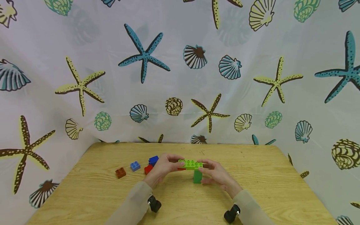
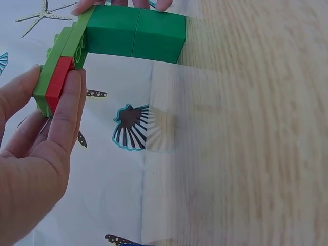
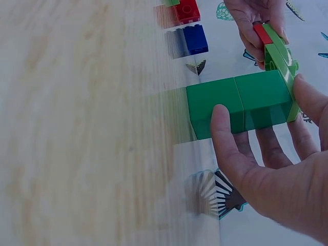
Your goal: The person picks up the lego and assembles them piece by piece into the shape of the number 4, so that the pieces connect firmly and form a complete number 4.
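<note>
A long lime-green toy brick (image 1: 190,165) lies level across the top of two stacked dark green bricks (image 3: 238,102), which stand upright on the table under its right end. Beneath its left end is a flat red brick (image 2: 59,82). My left hand (image 1: 164,167) pinches that left end, with fingers on the lime-green and red bricks. My right hand (image 1: 220,176) grips the other end, fingers on the lime-green brick and around the dark green stack. In the right wrist view, one fingertip (image 3: 220,115) touches the lower dark green brick.
Left of my left hand lie a brown brick (image 1: 120,172), a light blue brick (image 1: 135,166), a dark blue brick (image 1: 153,160) and a red brick (image 1: 148,169). The wooden table (image 1: 253,168) ends at a white curtain (image 1: 174,78) printed with shells and starfish.
</note>
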A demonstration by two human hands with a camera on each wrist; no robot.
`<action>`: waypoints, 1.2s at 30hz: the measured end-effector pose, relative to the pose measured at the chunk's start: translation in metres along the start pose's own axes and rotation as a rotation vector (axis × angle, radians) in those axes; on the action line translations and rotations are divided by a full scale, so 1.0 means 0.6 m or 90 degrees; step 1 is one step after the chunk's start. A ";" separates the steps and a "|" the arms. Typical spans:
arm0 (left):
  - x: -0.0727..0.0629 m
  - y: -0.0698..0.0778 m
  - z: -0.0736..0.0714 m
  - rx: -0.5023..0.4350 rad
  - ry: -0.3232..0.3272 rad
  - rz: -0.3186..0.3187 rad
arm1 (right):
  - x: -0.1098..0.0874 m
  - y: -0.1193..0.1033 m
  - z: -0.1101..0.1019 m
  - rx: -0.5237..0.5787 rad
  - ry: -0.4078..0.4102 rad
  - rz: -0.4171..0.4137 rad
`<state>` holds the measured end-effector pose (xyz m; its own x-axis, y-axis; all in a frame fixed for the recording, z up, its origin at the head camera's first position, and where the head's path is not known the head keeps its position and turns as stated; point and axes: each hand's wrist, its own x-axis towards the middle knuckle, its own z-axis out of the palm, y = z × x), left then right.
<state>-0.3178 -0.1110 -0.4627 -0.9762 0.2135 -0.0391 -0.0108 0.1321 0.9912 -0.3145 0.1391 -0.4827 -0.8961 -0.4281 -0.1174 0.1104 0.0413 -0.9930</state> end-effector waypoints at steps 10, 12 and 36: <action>0.004 -0.010 -0.009 0.034 -0.043 0.022 | -0.002 0.000 -0.001 -0.002 -0.010 -0.005; 0.003 -0.012 -0.012 0.058 -0.040 0.026 | -0.002 0.001 -0.001 0.003 -0.012 -0.007; -0.027 -0.010 -0.078 0.132 -0.078 0.036 | -0.003 0.003 0.001 0.052 -0.030 -0.046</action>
<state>-0.3121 -0.1605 -0.4624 -0.9402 0.3405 -0.0123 0.1000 0.3103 0.9454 -0.3125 0.1392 -0.4844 -0.8817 -0.4698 -0.0434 0.0829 -0.0636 -0.9945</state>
